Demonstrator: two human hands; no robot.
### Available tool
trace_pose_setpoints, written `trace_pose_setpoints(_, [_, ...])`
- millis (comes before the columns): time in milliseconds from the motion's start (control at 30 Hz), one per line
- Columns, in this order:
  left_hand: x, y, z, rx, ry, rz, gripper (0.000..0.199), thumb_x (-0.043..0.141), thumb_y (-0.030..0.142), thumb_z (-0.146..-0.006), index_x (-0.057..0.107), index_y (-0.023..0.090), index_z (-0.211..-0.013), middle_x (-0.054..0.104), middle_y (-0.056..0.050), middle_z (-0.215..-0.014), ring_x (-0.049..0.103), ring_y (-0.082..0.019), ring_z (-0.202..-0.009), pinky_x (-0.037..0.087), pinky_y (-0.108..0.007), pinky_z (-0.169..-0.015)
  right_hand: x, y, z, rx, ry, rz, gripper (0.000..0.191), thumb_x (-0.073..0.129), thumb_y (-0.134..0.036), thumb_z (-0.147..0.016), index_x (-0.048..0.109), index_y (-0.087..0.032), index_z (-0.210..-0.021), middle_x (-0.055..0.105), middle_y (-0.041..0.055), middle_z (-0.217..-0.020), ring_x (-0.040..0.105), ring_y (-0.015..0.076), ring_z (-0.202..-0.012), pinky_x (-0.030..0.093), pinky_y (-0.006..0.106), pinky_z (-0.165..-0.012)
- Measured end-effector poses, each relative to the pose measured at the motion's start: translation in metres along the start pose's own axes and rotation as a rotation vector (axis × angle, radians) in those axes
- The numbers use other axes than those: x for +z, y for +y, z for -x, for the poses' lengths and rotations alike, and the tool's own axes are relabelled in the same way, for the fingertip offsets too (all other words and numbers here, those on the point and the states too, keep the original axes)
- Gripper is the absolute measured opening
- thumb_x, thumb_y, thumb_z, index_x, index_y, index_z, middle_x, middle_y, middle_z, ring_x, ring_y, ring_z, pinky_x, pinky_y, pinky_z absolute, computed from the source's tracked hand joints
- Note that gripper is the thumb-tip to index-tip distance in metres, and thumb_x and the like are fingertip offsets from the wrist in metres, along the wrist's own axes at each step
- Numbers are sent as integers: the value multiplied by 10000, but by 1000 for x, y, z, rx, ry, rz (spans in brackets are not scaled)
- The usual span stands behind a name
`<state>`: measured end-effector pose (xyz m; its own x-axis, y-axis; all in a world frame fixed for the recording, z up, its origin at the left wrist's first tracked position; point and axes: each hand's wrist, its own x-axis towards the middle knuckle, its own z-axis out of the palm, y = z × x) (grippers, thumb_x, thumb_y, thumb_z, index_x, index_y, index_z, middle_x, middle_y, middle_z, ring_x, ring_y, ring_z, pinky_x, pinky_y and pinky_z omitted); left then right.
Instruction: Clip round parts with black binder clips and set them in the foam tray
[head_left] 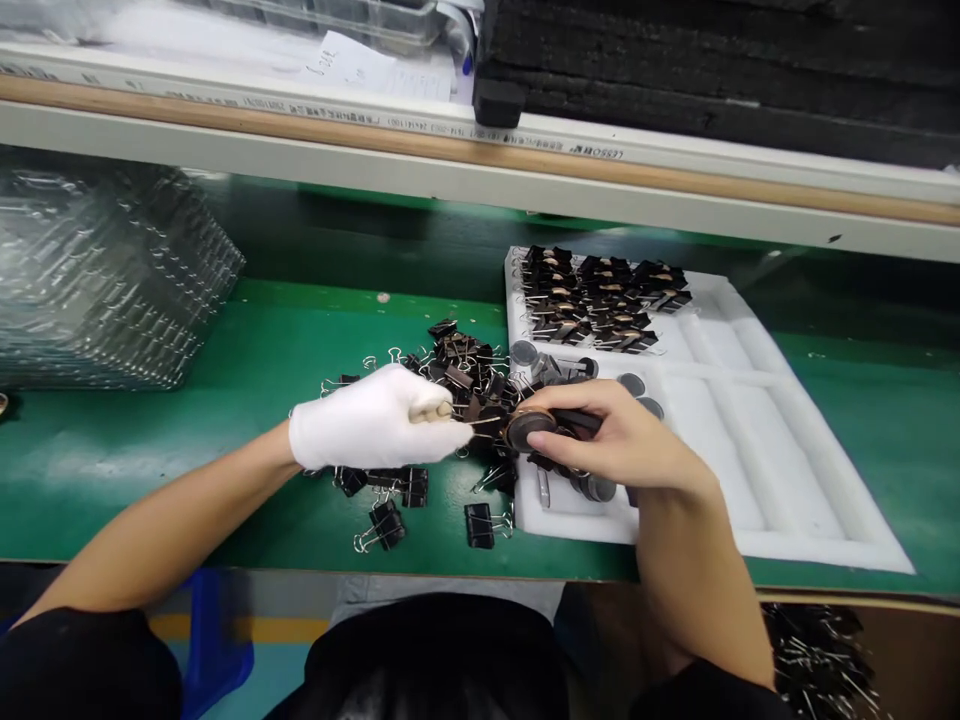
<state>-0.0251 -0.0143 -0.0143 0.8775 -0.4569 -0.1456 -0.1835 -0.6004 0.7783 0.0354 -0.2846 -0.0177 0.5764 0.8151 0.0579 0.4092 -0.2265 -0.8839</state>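
My left hand (386,420) pinches a clip (492,418), right hand (626,440) a disc (531,431); the tray's (724,420) rows (607,290) look done, the pile (459,360) left of it remains.

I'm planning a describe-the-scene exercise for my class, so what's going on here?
A person's white-gloved left hand pinches a black binder clip right beside a round dark piece, which the bare right hand grips. More loose clips lie heaped on the green table. Towards the back of the white tray, other clips sit in rows.
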Motion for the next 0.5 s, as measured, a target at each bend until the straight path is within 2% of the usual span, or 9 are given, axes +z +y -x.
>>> trace_pose_setpoints(100, [16,-3,-4,81,-24,63,450,566,373,-908,292,199,-597,291,77,-530,260,-62,-512,249,-226,-491,-9,0,3,23,-133,-11,90,688,-235,-913,756,-177,-928,740,11,-839,663,134,-731,524,212,-647])
trace_pose_setpoints(267, [25,-4,-4,87,-57,105,449,556,360,-932,307,196,-596,310,80,-522,258,-56,-505,240,-217,-474,-15,6,5,48,-143,19,135,688,-259,-900,780,-178,-956,760,31,-888,683,154,-749,526,232,-634])
trace_pose_setpoints(500, [30,-2,-2,121,-77,56,451,582,366,-930,346,189,-588,338,85,-497,269,-51,-487,248,-220,-470,-11,6,3,14,-233,-6,139,682,-244,-912,782,-167,-970,757,27,-884,666,135,-735,503,232,-622])
